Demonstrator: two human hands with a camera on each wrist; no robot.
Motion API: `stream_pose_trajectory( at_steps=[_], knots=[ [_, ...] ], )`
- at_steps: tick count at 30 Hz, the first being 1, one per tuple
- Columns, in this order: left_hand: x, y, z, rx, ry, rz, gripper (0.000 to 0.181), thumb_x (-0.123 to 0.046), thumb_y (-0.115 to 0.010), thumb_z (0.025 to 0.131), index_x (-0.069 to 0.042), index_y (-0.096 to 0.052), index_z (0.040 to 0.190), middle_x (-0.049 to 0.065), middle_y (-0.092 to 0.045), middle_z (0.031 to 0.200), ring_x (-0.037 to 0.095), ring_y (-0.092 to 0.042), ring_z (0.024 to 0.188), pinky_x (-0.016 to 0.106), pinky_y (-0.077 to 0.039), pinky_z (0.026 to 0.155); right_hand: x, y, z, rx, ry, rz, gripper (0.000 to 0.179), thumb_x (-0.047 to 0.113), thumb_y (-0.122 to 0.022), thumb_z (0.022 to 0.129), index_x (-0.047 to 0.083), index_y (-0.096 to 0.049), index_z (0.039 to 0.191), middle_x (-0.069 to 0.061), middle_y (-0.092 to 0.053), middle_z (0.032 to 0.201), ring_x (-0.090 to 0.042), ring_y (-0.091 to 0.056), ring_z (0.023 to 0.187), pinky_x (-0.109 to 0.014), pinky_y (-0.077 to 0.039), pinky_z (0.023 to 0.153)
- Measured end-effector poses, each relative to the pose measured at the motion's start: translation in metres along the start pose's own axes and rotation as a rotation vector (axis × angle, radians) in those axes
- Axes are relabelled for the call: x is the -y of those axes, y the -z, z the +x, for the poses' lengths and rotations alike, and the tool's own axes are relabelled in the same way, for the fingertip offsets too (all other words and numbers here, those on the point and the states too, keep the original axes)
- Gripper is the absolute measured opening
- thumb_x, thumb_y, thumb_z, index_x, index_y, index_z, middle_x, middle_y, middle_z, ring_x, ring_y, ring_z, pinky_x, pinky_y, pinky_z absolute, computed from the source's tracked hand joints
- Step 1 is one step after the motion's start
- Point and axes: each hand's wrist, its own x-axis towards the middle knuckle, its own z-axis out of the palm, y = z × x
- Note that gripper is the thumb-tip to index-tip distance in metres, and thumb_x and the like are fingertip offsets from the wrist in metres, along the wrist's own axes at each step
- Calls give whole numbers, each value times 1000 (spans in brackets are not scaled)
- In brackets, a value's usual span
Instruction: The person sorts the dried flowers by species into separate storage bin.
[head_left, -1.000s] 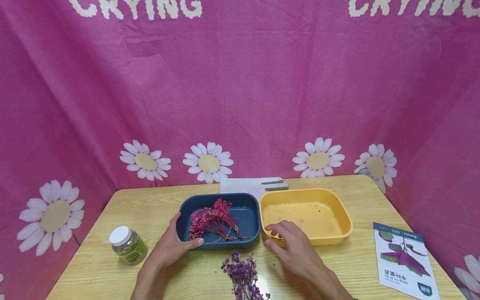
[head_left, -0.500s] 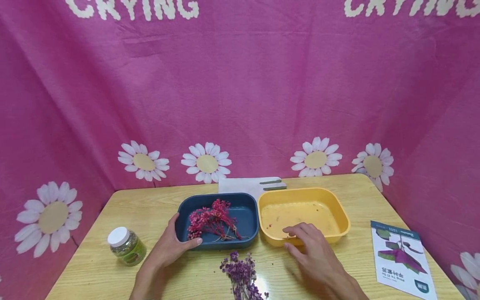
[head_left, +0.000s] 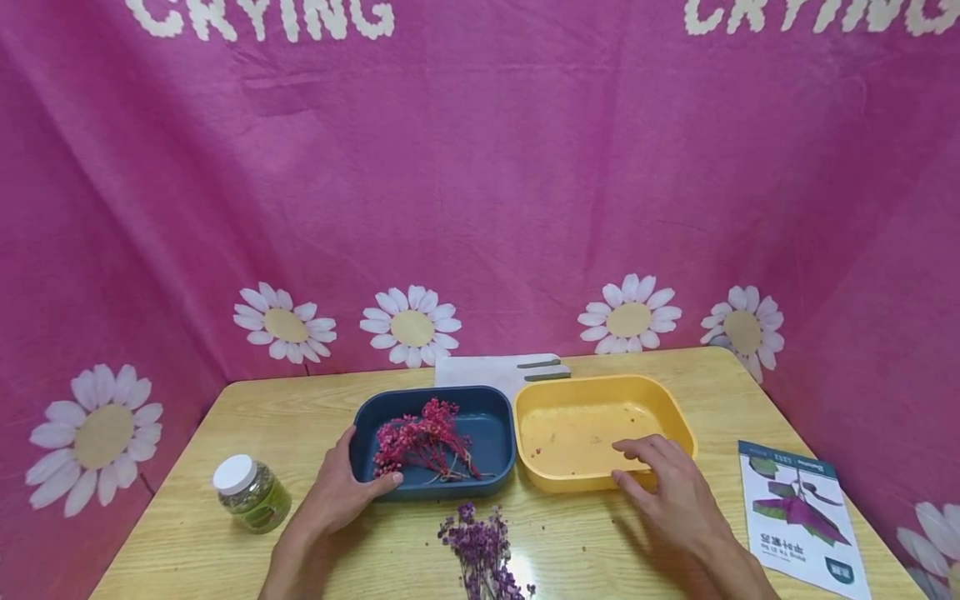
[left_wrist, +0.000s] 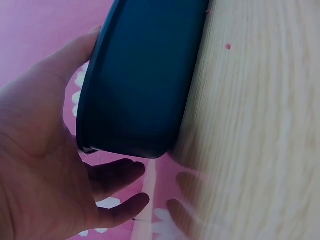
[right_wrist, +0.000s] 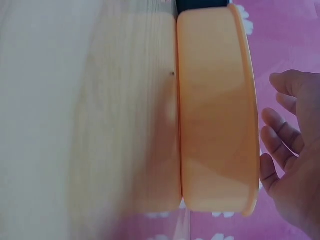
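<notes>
A dark blue rectangular basin (head_left: pixel 491 433) holds a bunch of pink dried flowers (head_left: pixel 423 437) with thin stems. My left hand (head_left: pixel 341 486) grips its near left corner, thumb along the front rim and fingers down the left side. In the left wrist view the other fingers spread below the basin's end. My right hand (head_left: pixel 675 496) hovers over the front rim of the yellow basin (head_left: pixel 577 421), fingers loosely bent and nothing between them. Small dark bits lie on that basin's floor. A bunch of purple dried flowers (head_left: pixel 480 550) lies on the table in front, partly cut off by the frame.
A jar with a white lid (head_left: pixel 252 493) stands at the left. A seed packet (head_left: pixel 802 517) lies at the right. White gloves (head_left: pixel 480 369) lie behind the basins. Crumbs dot the wooden table (head_left: pixel 202 554), and a pink curtain (head_left: pixel 510 200) hangs behind.
My right hand has moved to the right, from the yellow basin's left corner along its front rim. My left hand stays at the blue basin.
</notes>
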Motion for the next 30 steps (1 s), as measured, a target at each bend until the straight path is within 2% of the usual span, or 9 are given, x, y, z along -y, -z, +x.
stream_pose_trajectory(
  at_steps=[7, 13, 16, 23, 26, 30],
  knots=[
    [-3, 2, 0, -62, -20, 7, 113, -58, -74, 76, -3, -13, 153, 27, -25, 152, 43, -26, 141, 62, -28, 111, -16, 5, 1, -84, 20, -15, 39, 19, -84, 72, 15, -68, 107, -2, -66, 99, -21, -55, 95, -41, -41, 83],
    [-9, 5, -2, -105, -44, 6, 112, -59, -73, 76, -6, -12, 154, 25, -25, 152, 42, -24, 141, 62, -27, 112, -31, 11, 2, -88, -23, -8, 49, 25, -85, 70, 10, -65, 113, -16, -61, 118, -38, -50, 111, -56, -37, 91],
    [-13, 7, -4, -109, -45, 10, 111, -59, -74, 76, -10, -12, 154, 23, -24, 154, 41, -23, 142, 62, -26, 112, -36, 12, 1, -53, -65, -12, 58, 32, -84, 72, 9, -61, 120, -21, -54, 130, -45, -46, 118, -63, -35, 93],
    [-24, 11, -11, -100, -28, 40, 114, -67, -71, 73, -16, -11, 155, 17, -21, 157, 39, -18, 143, 68, -16, 112, -41, 16, 3, 158, -254, 20, 83, 48, -74, 80, 2, -42, 142, -28, -28, 151, -52, -27, 133, -72, -26, 101],
    [-29, 12, -16, -119, -57, 52, 113, -66, -72, 73, -15, -13, 155, 17, -23, 156, 39, -20, 143, 68, -16, 110, -43, 17, 3, 223, -312, 55, 93, 52, -70, 83, 0, -29, 149, -29, -19, 155, -52, -20, 138, -72, -23, 104],
    [-36, 7, -26, -156, -128, 56, 107, -59, -75, 74, -14, -18, 153, 18, -28, 154, 39, -25, 140, 67, -19, 108, -46, 18, 3, 280, -355, 87, 104, 56, -66, 85, 2, -10, 154, -29, -11, 157, -52, -16, 141, -72, -21, 106]
  ],
)
